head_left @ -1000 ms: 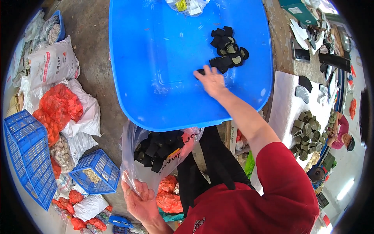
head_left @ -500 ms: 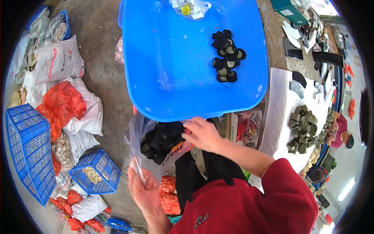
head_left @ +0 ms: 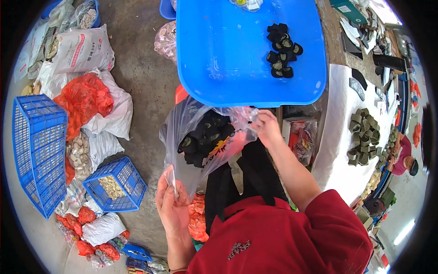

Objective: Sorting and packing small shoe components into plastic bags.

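Note:
A clear plastic bag (head_left: 182, 130) hangs between my hands with its mouth spread wide. Many small black curved pieces (head_left: 205, 134) lie inside it. My left hand (head_left: 172, 201) is closed on the near left edge of the bag. At the far right edge, my right hand (head_left: 267, 128) pinches the bag's rim. Just beyond the bag stands a large blue tub (head_left: 219, 73), its near rim above the bag's mouth. A cluster of similar black pieces (head_left: 282, 50) rests on the tub's floor, towards the right.
Blue crates (head_left: 39, 150) and stuffed sacks (head_left: 84, 50) stand on the left. A white-covered table (head_left: 335, 114) with olive-green curved pieces (head_left: 363, 137) is at the right. A co-worker (head_left: 404, 157) sits beyond it. A pink-filled bag (head_left: 166, 41) lies beside the tub.
My right hand has moved right, stretching the bag's rim out with it. The bag's mouth is wider. The whole view has shifted, so the tub appears higher and further right.

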